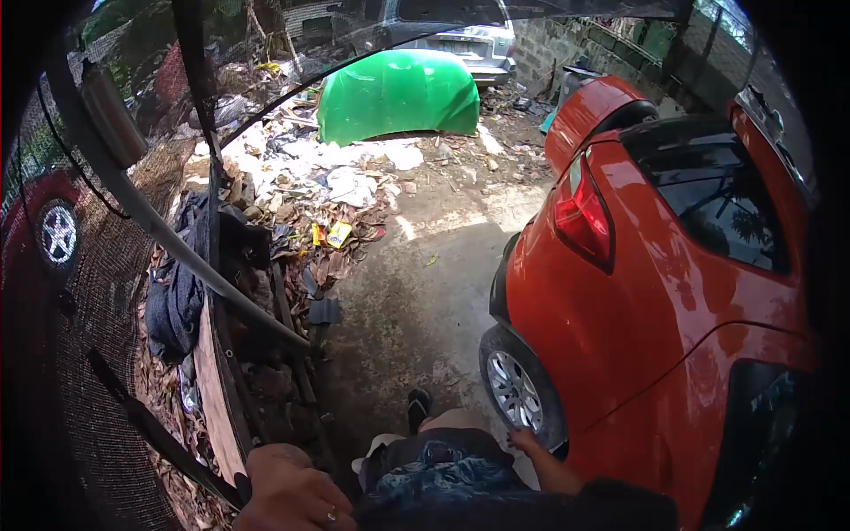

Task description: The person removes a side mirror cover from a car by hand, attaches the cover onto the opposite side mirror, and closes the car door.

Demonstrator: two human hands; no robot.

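Note:
My left hand (297, 492) is large at the bottom edge, back of the hand up, with a ring on one finger. Its fingers curl under and out of sight, and I cannot tell what they hold. My right hand (526, 440) hangs low by my side with its fingers slightly apart and nothing visible in them. In this view it overlaps the edge of the rear wheel (514, 389) of a red car (620, 327). My sandalled foot (419, 409) shows on the concrete floor (398, 310) between the hands.
A green car hood (398, 96) stands ahead, before a silver vehicle (456, 44). Rubbish and dry leaves (341, 190) line the left side. A curved grey pipe (208, 270), dark netting (106, 292) and dark cloth (177, 305) are at left. A block wall (567, 57) stands behind.

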